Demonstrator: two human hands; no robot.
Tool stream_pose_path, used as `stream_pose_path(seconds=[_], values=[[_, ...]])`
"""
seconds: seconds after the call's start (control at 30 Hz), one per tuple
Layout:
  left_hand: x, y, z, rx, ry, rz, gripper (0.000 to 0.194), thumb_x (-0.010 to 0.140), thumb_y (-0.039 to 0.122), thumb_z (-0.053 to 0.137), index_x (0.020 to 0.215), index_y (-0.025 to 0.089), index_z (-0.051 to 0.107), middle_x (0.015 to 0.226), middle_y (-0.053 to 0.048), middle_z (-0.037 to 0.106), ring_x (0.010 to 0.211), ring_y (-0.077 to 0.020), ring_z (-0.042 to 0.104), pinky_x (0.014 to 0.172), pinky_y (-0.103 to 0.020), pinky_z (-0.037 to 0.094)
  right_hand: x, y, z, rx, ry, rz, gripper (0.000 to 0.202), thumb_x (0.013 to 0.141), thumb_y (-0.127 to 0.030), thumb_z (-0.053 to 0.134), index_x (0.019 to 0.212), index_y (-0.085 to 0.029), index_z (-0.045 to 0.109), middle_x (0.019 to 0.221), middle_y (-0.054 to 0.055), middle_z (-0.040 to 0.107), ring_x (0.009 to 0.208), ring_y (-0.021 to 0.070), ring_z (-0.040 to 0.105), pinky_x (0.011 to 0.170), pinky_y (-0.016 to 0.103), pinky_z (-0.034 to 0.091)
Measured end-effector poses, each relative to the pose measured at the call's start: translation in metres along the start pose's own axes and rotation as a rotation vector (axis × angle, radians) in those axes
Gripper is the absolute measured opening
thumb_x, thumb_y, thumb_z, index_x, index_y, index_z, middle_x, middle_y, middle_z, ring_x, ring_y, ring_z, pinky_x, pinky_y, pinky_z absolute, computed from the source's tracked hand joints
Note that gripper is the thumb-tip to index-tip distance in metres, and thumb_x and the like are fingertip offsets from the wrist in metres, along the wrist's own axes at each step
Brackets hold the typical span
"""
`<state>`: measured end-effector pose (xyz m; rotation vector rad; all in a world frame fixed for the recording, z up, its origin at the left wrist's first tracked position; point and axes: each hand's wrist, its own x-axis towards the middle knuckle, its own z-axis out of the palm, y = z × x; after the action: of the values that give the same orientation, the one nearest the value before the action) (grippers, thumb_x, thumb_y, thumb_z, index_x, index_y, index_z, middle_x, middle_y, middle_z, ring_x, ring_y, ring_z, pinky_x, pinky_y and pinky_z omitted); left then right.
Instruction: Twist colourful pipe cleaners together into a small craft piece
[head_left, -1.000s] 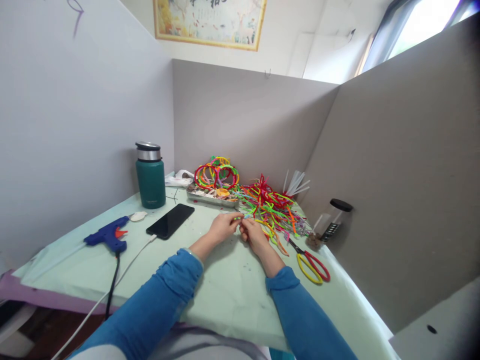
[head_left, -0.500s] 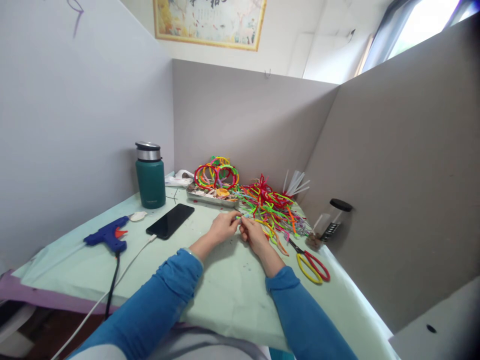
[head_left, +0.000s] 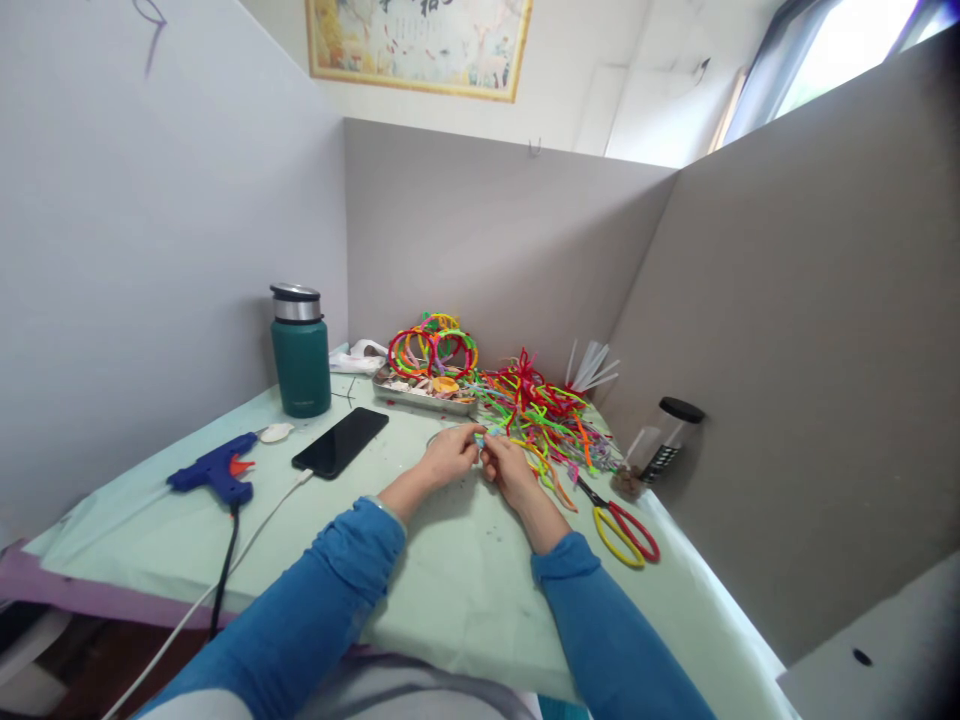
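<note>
My left hand and my right hand meet fingertip to fingertip over the middle of the table. Both have closed fingers. A small light-blue piece shows between them, pinched from both sides; its full shape is hidden by the fingers. A thin curved line, perhaps a wire, shows beside my left hand. Just beyond my right hand lies a heap of colourful fuzzy stems. Scissors with one yellow and one red handle lie right of my right wrist.
A blue glue gun, a black phone with a white cable and a green bottle stand or lie at left. Behind are a metal tray and colourful rings. A clear jar leans at right.
The fingertips have shifted slightly, and more of the light-blue piece shows between them. The thin curved line beside my left hand has come into sight.
</note>
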<state>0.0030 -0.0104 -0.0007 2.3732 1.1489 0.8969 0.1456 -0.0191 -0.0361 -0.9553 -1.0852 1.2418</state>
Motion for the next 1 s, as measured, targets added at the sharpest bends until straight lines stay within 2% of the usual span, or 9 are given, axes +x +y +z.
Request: stream_pose_path(seconds=[0.53, 1.0], values=[[0.0004, -0.0002, 0.0015, 0.031, 0.035, -0.039, 0.037, 0.078, 0.023, 0.045, 0.112, 0.022, 0.058, 0.080, 0.000, 0.068, 0.067, -0.0121, 0.057, 0.065, -0.020, 0.042, -0.0026, -0.0047, 0.0028, -0.002, -0.005, 0.002, 0.030, 0.068, -0.044, 0.064, 0.062, -0.016, 0.052, 0.049, -0.005, 0.048, 0.034, 0.0043, 0.036, 0.034, 0.019, 0.024], [0.0003, -0.0028, 0.0035, -0.021, 0.112, 0.004, 0.038, 0.078, 0.022, 0.049, 0.116, 0.020, 0.052, 0.078, 0.001, 0.067, 0.065, -0.0114, 0.056, 0.061, -0.021, 0.039, -0.0021, -0.0051, 0.0028, 0.025, 0.026, 0.019, 0.031, 0.069, -0.044, 0.064, 0.063, -0.018, 0.049, 0.049, -0.006, 0.048, 0.032, 0.0043, 0.035, 0.033, 0.019, 0.024]])
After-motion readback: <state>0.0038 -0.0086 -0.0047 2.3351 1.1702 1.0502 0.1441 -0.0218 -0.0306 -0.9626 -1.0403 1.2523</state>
